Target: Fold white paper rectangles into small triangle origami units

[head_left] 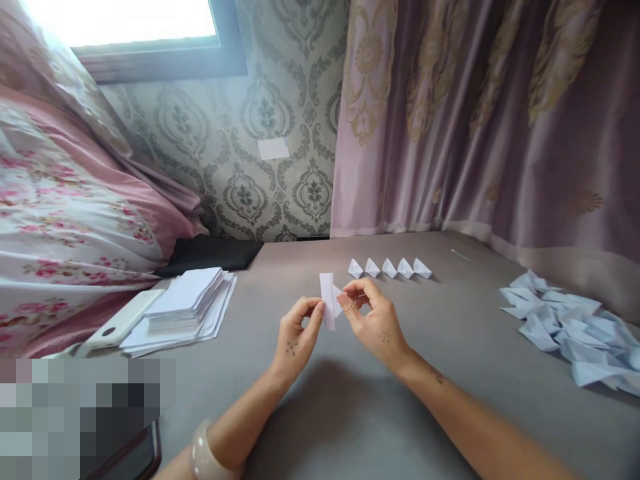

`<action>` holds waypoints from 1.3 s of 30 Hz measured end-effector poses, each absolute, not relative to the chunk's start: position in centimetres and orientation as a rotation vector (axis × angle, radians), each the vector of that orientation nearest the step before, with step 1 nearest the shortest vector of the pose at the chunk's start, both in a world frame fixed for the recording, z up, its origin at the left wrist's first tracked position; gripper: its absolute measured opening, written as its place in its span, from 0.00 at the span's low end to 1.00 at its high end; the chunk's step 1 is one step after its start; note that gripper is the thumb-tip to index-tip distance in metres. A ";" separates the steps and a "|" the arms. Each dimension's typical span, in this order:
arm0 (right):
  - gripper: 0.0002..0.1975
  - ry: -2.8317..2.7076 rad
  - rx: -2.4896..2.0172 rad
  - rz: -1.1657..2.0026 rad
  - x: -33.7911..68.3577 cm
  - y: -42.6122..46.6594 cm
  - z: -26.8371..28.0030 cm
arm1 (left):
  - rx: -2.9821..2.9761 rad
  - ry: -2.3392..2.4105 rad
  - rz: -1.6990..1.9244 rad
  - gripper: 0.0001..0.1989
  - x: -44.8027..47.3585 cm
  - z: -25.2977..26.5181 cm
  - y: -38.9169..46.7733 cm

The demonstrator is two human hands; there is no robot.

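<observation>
Folded white paper [327, 297] sits pinched between both hands [297, 332] [376, 323].

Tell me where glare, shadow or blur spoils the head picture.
Head view: the window is blown out to white, hazing the wall below it; head view: a soft shadow darkens the table below the left hand and right hand; head view: coarse pixelation hides the lower-left corner; head view: the right forearm blurs towards the frame's edge, yet the folded paper reads clearly.

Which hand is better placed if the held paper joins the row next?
Likely the right hand: nearer the row of folded pieces, pinching the folded paper on that side; the left hand is farther.
</observation>
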State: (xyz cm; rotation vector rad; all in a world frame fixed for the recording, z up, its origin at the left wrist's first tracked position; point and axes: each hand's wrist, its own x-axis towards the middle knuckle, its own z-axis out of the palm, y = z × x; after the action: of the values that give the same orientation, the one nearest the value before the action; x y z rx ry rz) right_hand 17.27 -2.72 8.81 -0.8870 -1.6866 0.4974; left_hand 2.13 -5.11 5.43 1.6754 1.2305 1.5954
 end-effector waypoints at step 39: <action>0.14 -1.556 -0.866 1.196 13.7 -2.5 12.5 | 1.494 1.193 1.818 0.12 1.7 6.9 -5.9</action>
State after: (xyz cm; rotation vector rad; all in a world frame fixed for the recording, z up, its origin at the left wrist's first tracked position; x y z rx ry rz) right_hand 13.65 -2.47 12.48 -0.8665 -1.5562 1.1955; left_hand 1.67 -5.88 6.87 1.4940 1.1934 1.8184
